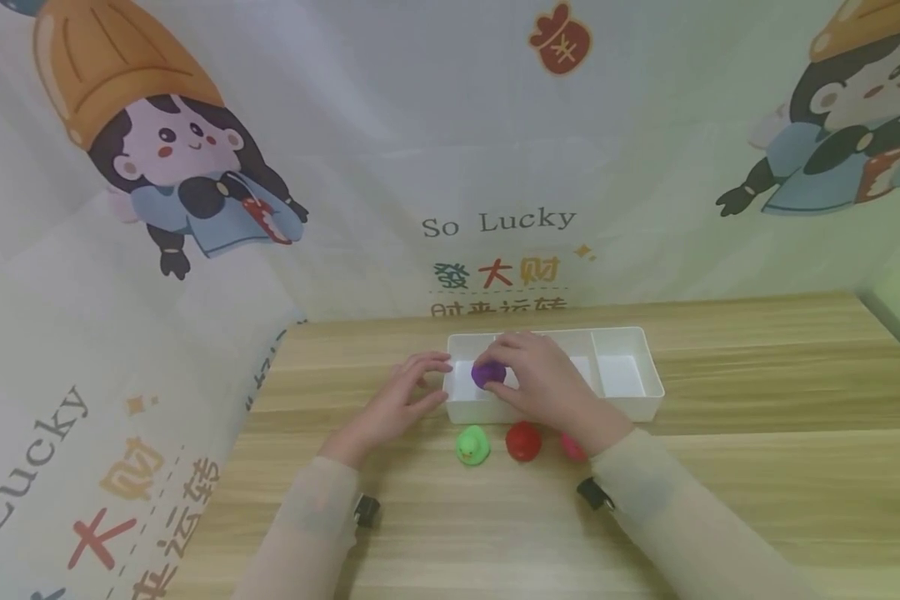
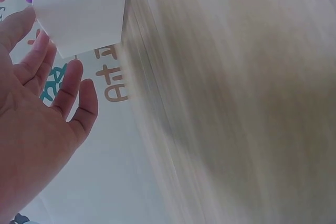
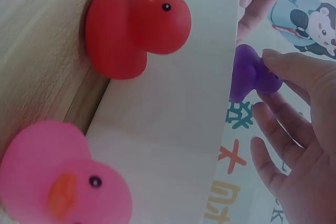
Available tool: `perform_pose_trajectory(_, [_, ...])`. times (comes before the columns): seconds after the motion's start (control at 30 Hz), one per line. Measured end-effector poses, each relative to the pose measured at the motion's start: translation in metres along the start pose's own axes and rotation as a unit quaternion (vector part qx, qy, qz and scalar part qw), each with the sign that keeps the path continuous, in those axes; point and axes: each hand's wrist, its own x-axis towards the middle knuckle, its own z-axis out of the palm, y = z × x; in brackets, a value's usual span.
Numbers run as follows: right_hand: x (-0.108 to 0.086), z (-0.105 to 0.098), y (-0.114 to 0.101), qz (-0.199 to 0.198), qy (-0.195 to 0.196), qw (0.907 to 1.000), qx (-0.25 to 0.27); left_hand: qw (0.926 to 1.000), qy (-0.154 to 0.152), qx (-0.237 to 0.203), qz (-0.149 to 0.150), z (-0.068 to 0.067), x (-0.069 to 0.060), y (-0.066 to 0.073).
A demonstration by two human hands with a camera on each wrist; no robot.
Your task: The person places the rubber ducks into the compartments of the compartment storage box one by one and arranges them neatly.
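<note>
A purple rubber duck (image 1: 488,374) is pinched between the thumb and fingers of my right hand (image 1: 536,375), over the left compartment of a white divided box (image 1: 555,410). In the right wrist view the purple duck (image 3: 254,74) shows beyond the box's edge, its head between the fingertips. My left hand (image 1: 401,398) is at the box's left end, thumb and fingers spread apart. In the left wrist view, the fingertips of this hand (image 2: 47,108) lie by the box's corner; whether they press on it is hard to tell.
In front of the box stand a green duck (image 1: 472,446), a red duck (image 1: 523,442) and a pink duck (image 1: 573,447), partly hidden by my right wrist. They rest on a wood-grain table (image 1: 450,533). A printed cloth (image 1: 375,150) hangs behind it.
</note>
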Motion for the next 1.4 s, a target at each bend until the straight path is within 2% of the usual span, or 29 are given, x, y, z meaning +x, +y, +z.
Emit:
perform_pose_trajectory(0.23, [0.005, 0.006, -0.002, 0.000, 0.004, 1.0000, 0.004, 1.0000, -0.004, -0.003, -0.006, -0.002, -0.001, 0.004])
perform_pose_trajectory(0.47, [0.011, 0.013, -0.002, 0.003, 0.002, 1.0000, 0.009, 0.9999, -0.009, -0.003, 0.004, -0.002, -0.001, 0.003])
perform_pose_trajectory(1.07, [0.020, 0.031, -0.001, 0.024, -0.030, 0.9987, -0.033, 1.0000, -0.005, 0.001, -0.004, -0.003, -0.003, 0.005])
perform_pose_trajectory(1.2, [0.021, 0.032, 0.000, 0.031, -0.044, 0.9979, -0.035, 1.0000, -0.006, 0.002, 0.001, -0.002, -0.002, 0.003])
perform_pose_trajectory(1.4, [0.024, 0.034, 0.001, 0.034, -0.048, 0.9978, -0.028, 0.9999, -0.008, -0.003, -0.007, -0.002, -0.002, 0.005])
